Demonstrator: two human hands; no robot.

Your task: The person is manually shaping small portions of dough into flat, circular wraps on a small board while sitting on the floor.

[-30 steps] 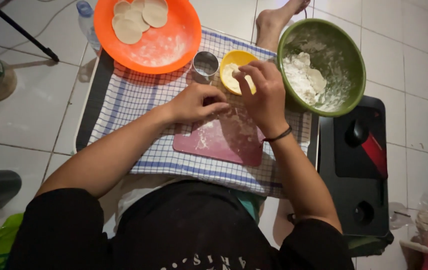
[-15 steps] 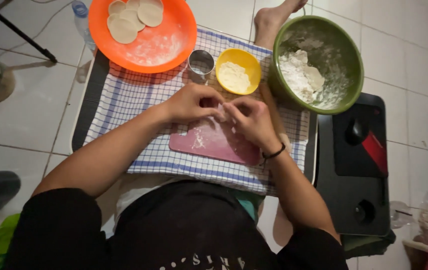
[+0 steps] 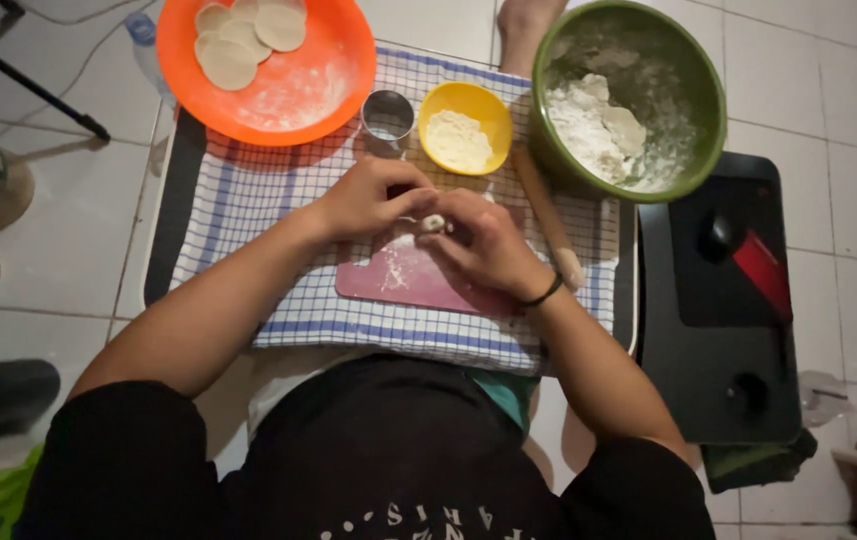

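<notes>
Two hands, left hand [image 3: 374, 200] and right hand [image 3: 489, 245], pinched shut on one small dough lump [image 3: 434, 222], apparently four dough discs [image 3: 244, 35] nearby.

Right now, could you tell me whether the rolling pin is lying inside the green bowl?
No, the rolling pin lies on the checked cloth beside the green bowl, near the right hand.
</notes>
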